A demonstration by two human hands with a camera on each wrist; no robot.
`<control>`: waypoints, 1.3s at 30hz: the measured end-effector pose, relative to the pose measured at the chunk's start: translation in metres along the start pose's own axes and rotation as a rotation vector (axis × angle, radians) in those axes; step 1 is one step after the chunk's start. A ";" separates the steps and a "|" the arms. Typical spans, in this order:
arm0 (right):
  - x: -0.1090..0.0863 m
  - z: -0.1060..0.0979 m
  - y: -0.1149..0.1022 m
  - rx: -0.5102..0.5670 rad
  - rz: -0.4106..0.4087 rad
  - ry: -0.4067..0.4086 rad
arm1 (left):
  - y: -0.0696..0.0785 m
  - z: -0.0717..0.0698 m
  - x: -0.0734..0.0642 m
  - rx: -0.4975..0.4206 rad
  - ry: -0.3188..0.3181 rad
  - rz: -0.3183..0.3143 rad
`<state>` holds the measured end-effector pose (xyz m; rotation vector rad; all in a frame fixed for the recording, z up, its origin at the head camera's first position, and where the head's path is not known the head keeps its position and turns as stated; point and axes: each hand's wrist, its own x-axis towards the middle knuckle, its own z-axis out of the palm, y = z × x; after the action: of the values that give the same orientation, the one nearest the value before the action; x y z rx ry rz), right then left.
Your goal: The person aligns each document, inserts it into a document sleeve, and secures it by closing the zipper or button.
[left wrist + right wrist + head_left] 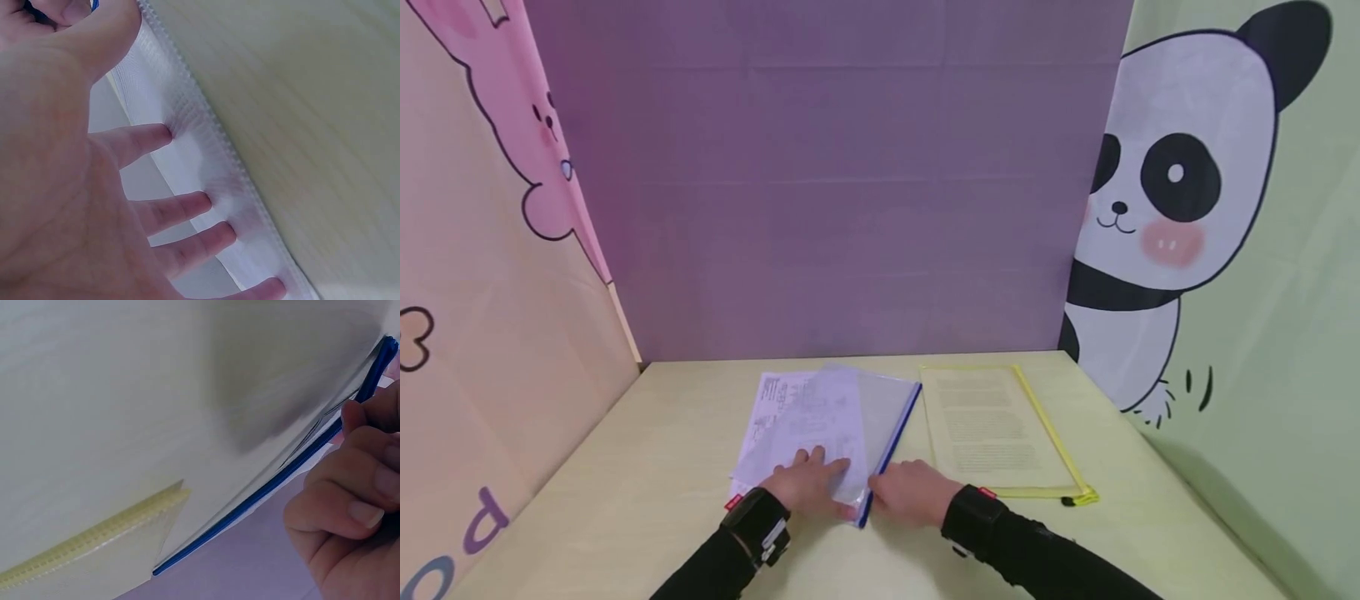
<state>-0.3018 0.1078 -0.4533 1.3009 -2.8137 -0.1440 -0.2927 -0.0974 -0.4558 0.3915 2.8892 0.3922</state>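
Observation:
A clear mesh zip folder (pixel 883 404) with a blue zipper edge (pixel 905 425) lies tilted on the table, printed paper (pixel 778 400) showing through it and along its left side. My left hand (pixel 808 485) rests on its near part. In the left wrist view the spread, straight fingers (pixel 187 207) press fingertips onto the mesh. My right hand (pixel 916 493) is at the near end of the blue zipper (pixel 250 503), thumb and curled index finger pinching it. Whether a zip pull sits between them is hidden.
To the right lies a yellow-edged zip folder (pixel 988 387) with a printed sheet inside and a dark tab (pixel 1067 502) at its near corner. The pale wooden table (pixel 685 433) meets a purple backdrop (pixel 850 208) and printed side panels.

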 end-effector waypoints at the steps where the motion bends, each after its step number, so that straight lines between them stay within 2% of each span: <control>1: 0.000 0.000 0.000 -0.007 -0.001 0.008 | 0.000 0.000 0.000 0.001 0.001 0.001; 8: -0.001 0.000 -0.001 0.006 0.000 0.018 | 0.000 -0.001 -0.002 0.005 0.010 0.013; 30: -0.002 0.004 -0.001 0.079 0.033 -0.060 | 0.001 -0.003 -0.003 0.047 0.005 0.055; 39: -0.003 0.004 0.000 0.083 0.043 -0.058 | 0.000 -0.002 0.002 0.034 -0.005 0.065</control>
<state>-0.2999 0.1105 -0.4575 1.2712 -2.9229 -0.0657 -0.2951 -0.0977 -0.4543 0.4920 2.8875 0.3516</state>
